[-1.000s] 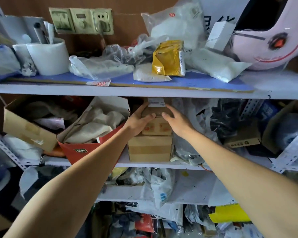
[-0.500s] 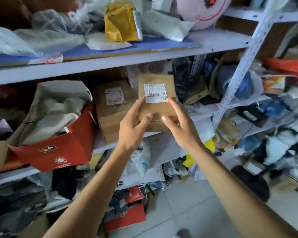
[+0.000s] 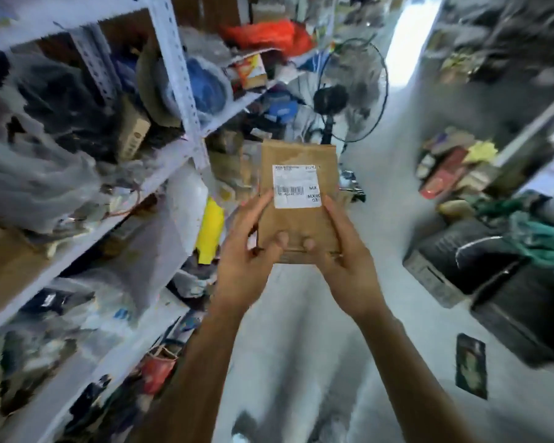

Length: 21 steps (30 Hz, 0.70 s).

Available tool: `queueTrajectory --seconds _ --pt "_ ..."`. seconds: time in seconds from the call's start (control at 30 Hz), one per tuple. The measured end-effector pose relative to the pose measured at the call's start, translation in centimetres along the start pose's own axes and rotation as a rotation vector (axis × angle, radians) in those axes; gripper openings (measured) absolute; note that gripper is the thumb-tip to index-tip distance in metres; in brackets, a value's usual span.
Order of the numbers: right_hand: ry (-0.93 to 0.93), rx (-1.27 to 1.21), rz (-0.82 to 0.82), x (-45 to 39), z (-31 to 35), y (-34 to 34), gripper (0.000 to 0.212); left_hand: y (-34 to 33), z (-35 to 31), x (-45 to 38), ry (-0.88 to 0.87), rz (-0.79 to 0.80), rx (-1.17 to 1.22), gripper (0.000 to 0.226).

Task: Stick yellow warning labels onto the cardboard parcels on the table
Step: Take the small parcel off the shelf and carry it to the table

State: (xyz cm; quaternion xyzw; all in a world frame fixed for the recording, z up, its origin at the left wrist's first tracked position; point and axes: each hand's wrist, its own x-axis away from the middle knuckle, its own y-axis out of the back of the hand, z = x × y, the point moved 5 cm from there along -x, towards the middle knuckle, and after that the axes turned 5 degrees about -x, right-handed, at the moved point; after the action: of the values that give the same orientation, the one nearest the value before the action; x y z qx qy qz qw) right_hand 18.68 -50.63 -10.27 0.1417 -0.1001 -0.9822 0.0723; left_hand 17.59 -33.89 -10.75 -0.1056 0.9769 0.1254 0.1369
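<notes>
A small brown cardboard parcel point(image 3: 301, 219) with a white barcode label point(image 3: 296, 186) on its top face is held in mid-air in front of me, over the aisle floor. My left hand point(image 3: 248, 251) grips its left edge and near corner, thumb on top. My right hand point(image 3: 343, 257) grips its right edge, thumb on top near the label. No yellow warning label and no table are in view. The picture is blurred by motion.
A white metal shelf rack point(image 3: 179, 91) crammed with bags and boxes runs along the left. A standing fan point(image 3: 349, 91) is ahead in the aisle. Dark boxes point(image 3: 493, 276) and clutter line the right. A yellow sheet point(image 3: 210, 231) hangs by the rack.
The parcel has come off the shelf in both hands and my view has swung right, from facing the shelves to looking down the aisle.
</notes>
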Motion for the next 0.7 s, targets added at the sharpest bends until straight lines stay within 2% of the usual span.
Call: queueTrajectory --seconds 0.3,0.53,0.7 --pt "-0.133 0.102 -0.457 7.4 -5.4 23.0 0.066 -25.9 -4.8 -0.1 -0.098 0.446 0.096 0.063" --pt "-0.230 0.126 -0.665 11.1 -7.8 35.0 0.071 -40.8 -7.9 0.6 -0.093 0.723 0.166 0.064" --pt "-0.296 0.201 -0.807 11.8 -9.8 42.5 0.072 -50.3 -9.4 0.1 -0.091 0.856 0.207 0.064"
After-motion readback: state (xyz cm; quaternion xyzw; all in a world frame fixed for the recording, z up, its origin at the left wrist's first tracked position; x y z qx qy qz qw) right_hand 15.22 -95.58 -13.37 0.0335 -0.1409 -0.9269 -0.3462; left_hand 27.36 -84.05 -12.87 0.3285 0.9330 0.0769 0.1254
